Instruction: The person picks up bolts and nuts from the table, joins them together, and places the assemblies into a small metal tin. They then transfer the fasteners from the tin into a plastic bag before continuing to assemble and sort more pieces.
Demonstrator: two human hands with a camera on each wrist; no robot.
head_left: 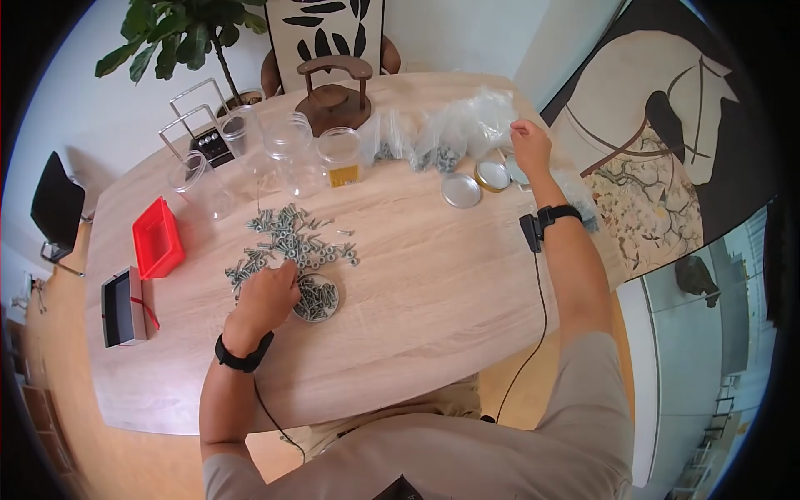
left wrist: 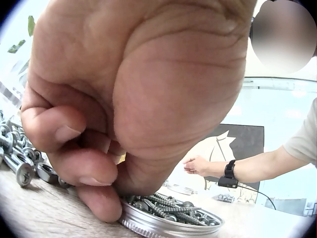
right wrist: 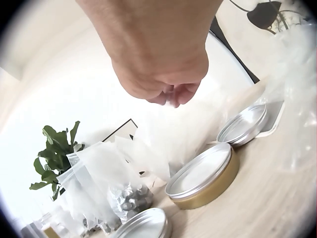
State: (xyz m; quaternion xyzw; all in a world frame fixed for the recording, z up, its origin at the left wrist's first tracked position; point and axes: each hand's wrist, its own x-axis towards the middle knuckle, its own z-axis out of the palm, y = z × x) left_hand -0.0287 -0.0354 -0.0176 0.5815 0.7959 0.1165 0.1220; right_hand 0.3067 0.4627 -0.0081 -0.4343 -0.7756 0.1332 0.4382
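My left hand [head_left: 265,300] pinches the rim of a round metal lid [left wrist: 171,230] between thumb and fingers. Silver screws [head_left: 317,297] fill this shallow lid, which lies on the table. Beside the same hand spreads a loose pile of bolts, nuts and other screws [head_left: 292,233]. Over at the back right, my right hand [head_left: 533,150] is raised and pinches the top of a clear plastic bag [right wrist: 173,131] with curled fingertips. The bag stands up cloudy and thin below the fingers in the right wrist view.
Round tins and lids [head_left: 461,191] lie below the right hand, near more bags of hardware [head_left: 387,137]. Clear plastic jars [head_left: 292,158] stand at the back centre. A red tray [head_left: 158,237] and a grey box [head_left: 125,308] sit on the left. Cables trail from both wrists.
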